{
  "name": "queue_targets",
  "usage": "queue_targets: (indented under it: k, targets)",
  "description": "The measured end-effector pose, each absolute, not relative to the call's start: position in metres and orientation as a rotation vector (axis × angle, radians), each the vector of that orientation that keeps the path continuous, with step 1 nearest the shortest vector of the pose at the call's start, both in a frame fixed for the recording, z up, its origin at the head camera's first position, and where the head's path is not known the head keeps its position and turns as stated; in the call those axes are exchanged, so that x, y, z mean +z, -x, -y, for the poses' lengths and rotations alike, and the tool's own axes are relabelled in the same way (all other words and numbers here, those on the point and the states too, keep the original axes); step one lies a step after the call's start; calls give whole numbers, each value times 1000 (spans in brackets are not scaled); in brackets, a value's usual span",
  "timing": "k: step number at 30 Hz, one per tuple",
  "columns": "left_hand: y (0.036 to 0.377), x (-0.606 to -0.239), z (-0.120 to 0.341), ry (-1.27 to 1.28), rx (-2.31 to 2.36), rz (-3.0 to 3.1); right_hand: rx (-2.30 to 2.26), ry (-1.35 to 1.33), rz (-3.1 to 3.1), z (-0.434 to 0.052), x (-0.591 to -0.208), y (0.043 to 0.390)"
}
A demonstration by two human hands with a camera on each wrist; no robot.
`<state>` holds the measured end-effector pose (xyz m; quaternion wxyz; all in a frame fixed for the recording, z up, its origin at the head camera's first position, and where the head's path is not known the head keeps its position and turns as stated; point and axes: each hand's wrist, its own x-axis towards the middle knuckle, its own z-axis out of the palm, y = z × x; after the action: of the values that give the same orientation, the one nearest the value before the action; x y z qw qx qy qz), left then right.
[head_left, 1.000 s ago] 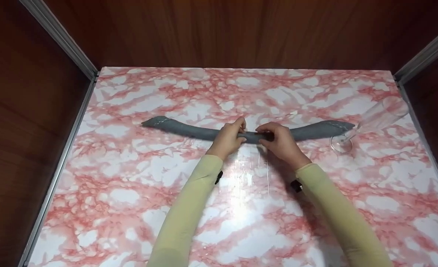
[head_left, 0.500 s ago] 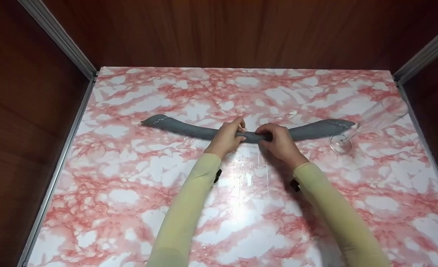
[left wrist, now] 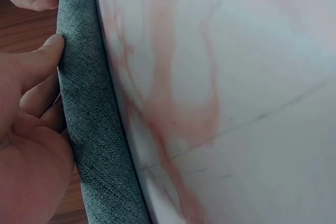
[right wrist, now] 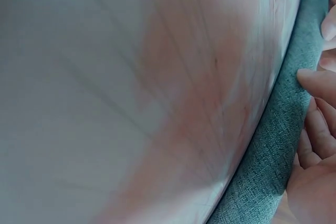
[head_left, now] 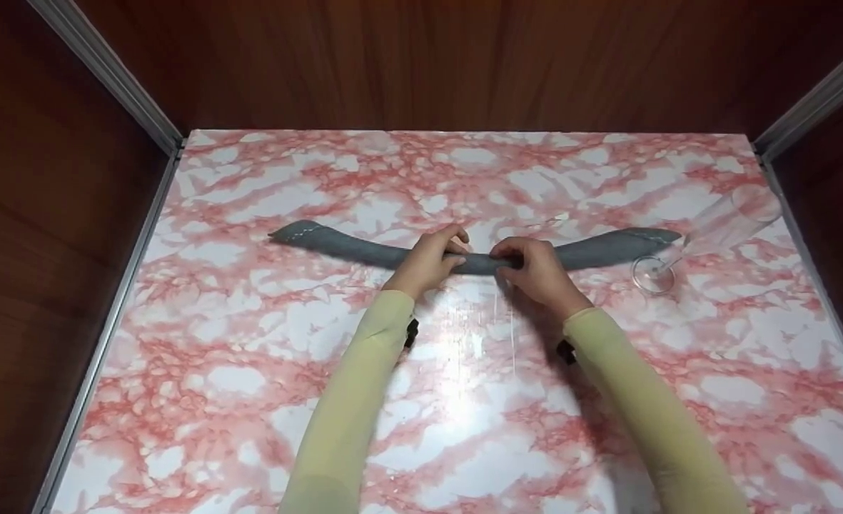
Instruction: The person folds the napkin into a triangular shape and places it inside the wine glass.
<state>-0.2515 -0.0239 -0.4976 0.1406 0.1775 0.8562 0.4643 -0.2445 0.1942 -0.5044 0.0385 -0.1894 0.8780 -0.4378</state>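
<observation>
A grey cloth (head_left: 364, 249) rolled into a long thin roll lies across the pink marbled table (head_left: 250, 357), its ends curving away from me. My left hand (head_left: 432, 261) and right hand (head_left: 532, 270) grip its middle side by side, fingers curled over the roll. In the left wrist view the thumb (left wrist: 37, 59) presses the grey cloth (left wrist: 92, 129). The right wrist view shows fingers (right wrist: 320, 85) on the cloth (right wrist: 273, 145) at the frame's right edge.
A clear stemmed glass (head_left: 707, 232) lies on its side at the right, its foot near the cloth's right end. Dark wooden walls with metal corner rails (head_left: 107, 71) enclose the table on three sides.
Both hands have shifted very slightly toward the far side with the roll's middle; the grip is the same. The glass has not moved.
</observation>
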Motion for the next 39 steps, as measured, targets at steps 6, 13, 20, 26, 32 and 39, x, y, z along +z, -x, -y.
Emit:
queue_targets:
  k: [6,13,20,26,32,39]
  targets:
    - [254,-502,22,-560,1435,-2479,-1388,579,-2655,-196,-505,247]
    - [251,-501,13,-571,1544,-2429,-1417,574,-2600,-196,-504,247]
    - [247,-500,8,-616,1449,-2478,-1408,616,-2535,-198,-505,248]
    - [247,-504,7,-637,1376,-2542,-1415,618,-2501,-199,-505,247]
    - [247,-506,5,-632,1332,-2576,-1372,619,-2596,-194,-505,242]
    - [248,-505,5,-642,1257,-2618,-1317,710,-2699,-190,-503,239]
